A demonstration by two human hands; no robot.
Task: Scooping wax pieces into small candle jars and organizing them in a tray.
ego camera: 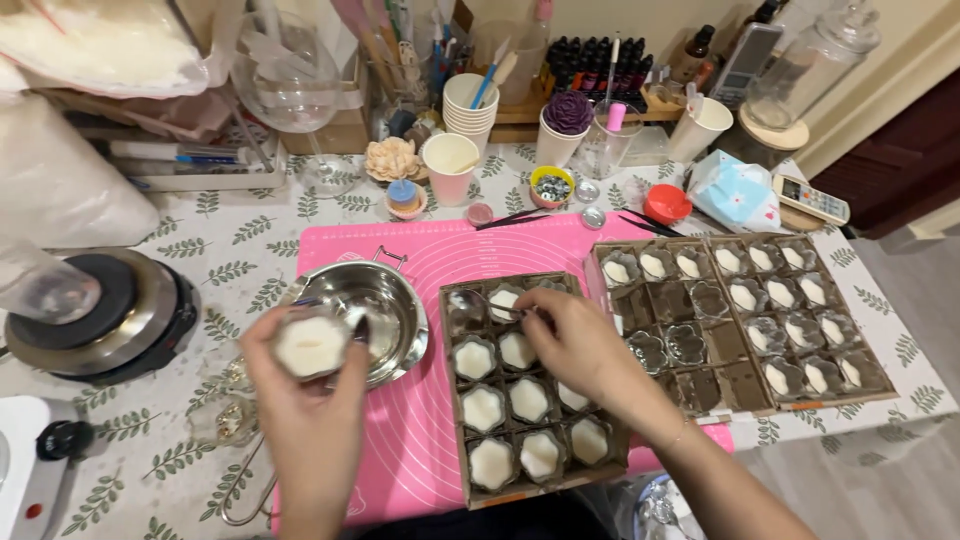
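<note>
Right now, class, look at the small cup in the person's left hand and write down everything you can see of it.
The small cup is a clear, glass-like holder with a scalloped rim, filled nearly to the top with smooth, cream-white wax. The left hand grips it from below and around its sides, tilted toward the camera. It hangs over the edge of the pink mat, just left of the metal bowl. No wick shows.

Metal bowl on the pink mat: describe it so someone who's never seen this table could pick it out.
Start at the pink mat in the middle of the leaf-print table. At its left edge, beside the cardboard tray of white-filled cups, sits the metal bowl, just behind the left hand, which holds a small white-filled cup. It is the only shiny steel, handled vessel on the mat.
</note>
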